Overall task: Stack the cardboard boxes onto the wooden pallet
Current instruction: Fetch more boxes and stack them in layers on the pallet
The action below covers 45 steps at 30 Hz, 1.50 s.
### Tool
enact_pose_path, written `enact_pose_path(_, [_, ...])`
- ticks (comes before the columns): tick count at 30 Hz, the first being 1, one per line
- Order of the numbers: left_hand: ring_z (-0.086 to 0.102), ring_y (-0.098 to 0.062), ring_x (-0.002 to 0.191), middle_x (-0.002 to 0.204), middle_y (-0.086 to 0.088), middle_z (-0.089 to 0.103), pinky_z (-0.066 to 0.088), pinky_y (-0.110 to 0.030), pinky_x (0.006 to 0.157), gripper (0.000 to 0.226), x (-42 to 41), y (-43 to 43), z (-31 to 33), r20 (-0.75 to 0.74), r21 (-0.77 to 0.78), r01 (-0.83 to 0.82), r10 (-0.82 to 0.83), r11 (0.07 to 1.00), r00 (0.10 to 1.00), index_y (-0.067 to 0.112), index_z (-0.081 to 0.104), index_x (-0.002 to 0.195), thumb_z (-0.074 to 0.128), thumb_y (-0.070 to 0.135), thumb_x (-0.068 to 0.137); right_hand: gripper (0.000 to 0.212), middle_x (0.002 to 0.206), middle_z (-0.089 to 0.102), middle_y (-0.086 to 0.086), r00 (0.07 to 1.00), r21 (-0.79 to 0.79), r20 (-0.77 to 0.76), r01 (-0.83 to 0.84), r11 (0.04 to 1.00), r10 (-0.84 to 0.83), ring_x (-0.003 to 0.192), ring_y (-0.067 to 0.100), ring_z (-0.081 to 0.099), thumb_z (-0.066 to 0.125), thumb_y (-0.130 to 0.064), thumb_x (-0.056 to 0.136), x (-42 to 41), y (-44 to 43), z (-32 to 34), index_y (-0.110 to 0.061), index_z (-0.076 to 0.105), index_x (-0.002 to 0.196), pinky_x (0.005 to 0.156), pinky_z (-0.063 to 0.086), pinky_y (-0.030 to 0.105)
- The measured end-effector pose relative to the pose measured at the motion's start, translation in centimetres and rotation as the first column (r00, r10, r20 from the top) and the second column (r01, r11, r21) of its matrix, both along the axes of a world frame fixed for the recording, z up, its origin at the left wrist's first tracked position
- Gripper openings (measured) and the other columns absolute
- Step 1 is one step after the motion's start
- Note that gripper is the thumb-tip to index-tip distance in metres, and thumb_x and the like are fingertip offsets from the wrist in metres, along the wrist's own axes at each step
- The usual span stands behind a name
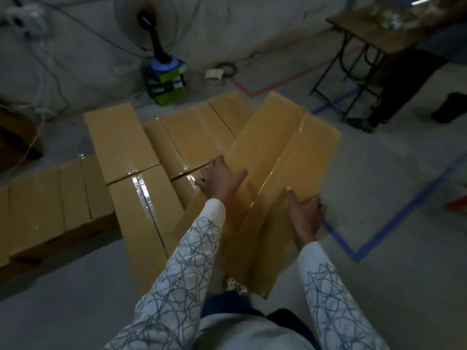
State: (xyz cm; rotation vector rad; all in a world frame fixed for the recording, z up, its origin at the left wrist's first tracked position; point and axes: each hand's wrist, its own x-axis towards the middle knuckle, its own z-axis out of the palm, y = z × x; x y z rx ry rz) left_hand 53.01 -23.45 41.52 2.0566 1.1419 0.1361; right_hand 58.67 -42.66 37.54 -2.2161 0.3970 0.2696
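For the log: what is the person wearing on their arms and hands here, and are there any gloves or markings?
The left hand and right hand are bare, with no gloves. The left sleeve and right sleeve are long and white, covered in a scribbled dark blue-grey line pattern that fades to plain white near the wrists. No watch shows.

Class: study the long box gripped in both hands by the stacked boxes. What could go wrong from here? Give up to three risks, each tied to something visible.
1. The long box lies askew to the stacked boxes; set down like this, it may rest crooked and slide off.
2. The left hand grips the edge nearest the stack, so its fingers could get pinched.
3. Glossy tape runs close to the right hand; that grip might slip.
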Motion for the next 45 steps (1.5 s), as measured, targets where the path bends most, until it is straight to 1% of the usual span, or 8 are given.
enact_pose_path(6, [0.063,-0.026,0.110,0.119,0.007,0.066,0.048,-0.056,0.099,0.076,0.8,1.6,-7.4,0.102,-0.367,-0.277,0.334,0.888,0.937,0.038,0.057,0.121,0.066,0.058,0.048,0.102,0.160,0.030,0.014,0.976,-0.016,-0.024,-0.219,0.976,0.219,0.145,0.042,0.032,0.075,-0.068,0.080,9.3,4.6,-0.9,-0.019,0.029,0.158,0.111,0.037,0.062])
enact_pose_path(12, [0.057,-0.019,0.114,0.133,0.000,0.055,0.054,-0.039,0.092,0.064,2.0,2.2,-6.3,0.161,-0.485,-0.389,0.517,0.783,0.840,0.021,0.049,0.142,0.070,0.009,0.083,0.091,0.151,0.050,0.010,0.887,0.038,-0.055,-0.456,0.889,0.458,0.134,0.036,0.052,0.073,-0.066,0.083,15.7,10.2,-2.5,-0.017,0.041,0.153,0.106,0.043,0.045])
enact_pose_path(15, [0.052,-0.015,0.112,0.130,0.003,0.051,0.046,-0.029,0.084,0.062,4.2,4.0,-7.7,0.123,-0.473,-0.449,0.562,0.758,0.818,0.021,0.047,0.144,0.066,0.002,0.088,0.094,0.156,0.047,0.006,0.841,0.068,-0.088,-0.529,0.846,0.533,0.139,0.035,0.048,0.072,-0.068,0.083,18.9,13.3,-4.4,-0.021,0.037,0.158,0.112,0.040,0.048])
enact_pose_path(26, [0.048,-0.017,0.120,0.135,0.001,0.046,0.044,-0.036,0.099,0.071,12.2,15.1,-22.7,0.039,-0.456,-0.612,0.701,0.646,0.712,0.019,0.040,0.151,0.075,0.016,0.089,0.093,0.162,0.041,0.003,0.645,0.114,-0.146,-0.742,0.660,0.750,0.146,0.031,0.041,0.074,-0.062,0.084,29.7,28.9,-21.3,-0.026,0.034,0.160,0.118,0.038,0.051])
enact_pose_path(31, [0.052,-0.018,0.121,0.141,0.002,0.051,0.046,-0.037,0.099,0.071,12.9,22.8,-30.6,0.069,-0.438,-0.678,0.775,0.590,0.628,0.024,0.043,0.149,0.077,0.030,0.087,0.110,0.156,0.048,-0.002,0.587,0.161,-0.117,-0.785,0.598,0.801,0.141,0.028,0.048,0.066,-0.083,0.063,30.6,36.9,-29.4,-0.032,0.038,0.156,0.114,0.043,0.054])
enact_pose_path(36, [0.049,-0.011,0.111,0.126,0.009,0.052,0.041,-0.030,0.092,0.065,12.7,28.6,-35.7,0.115,-0.428,-0.698,0.801,0.574,0.588,0.022,0.046,0.148,0.075,0.029,0.090,0.085,0.150,0.052,-0.007,0.513,0.239,-0.090,-0.821,0.518,0.854,0.133,0.021,0.052,0.071,-0.069,0.082,31.6,42.5,-34.3,-0.033,0.041,0.154,0.110,0.046,0.045])
enact_pose_path(41, [0.046,-0.011,0.127,0.140,0.010,0.048,0.035,-0.027,0.102,0.068,11.2,28.4,-38.0,0.043,-0.438,-0.695,0.785,0.571,0.618,0.021,0.036,0.156,0.067,0.030,0.096,0.076,0.154,0.046,-0.012,0.390,0.386,-0.170,-0.819,0.425,0.905,0.118,0.002,0.049,0.069,-0.051,0.093,31.0,38.6,-35.7,-0.034,0.033,0.159,0.088,0.042,0.024])
enact_pose_path(45, [0.054,-0.019,0.119,0.136,0.005,0.056,0.044,-0.033,0.099,0.055,8.7,21.5,-37.9,-0.145,-0.390,-0.805,0.833,0.448,0.534,0.024,0.044,0.152,0.059,0.019,0.099,0.086,0.154,0.044,-0.014,0.429,0.340,-0.324,-0.779,0.527,0.843,0.122,0.012,0.054,0.072,-0.050,0.087,28.1,28.8,-35.7,-0.036,0.031,0.160,0.079,0.049,0.026])
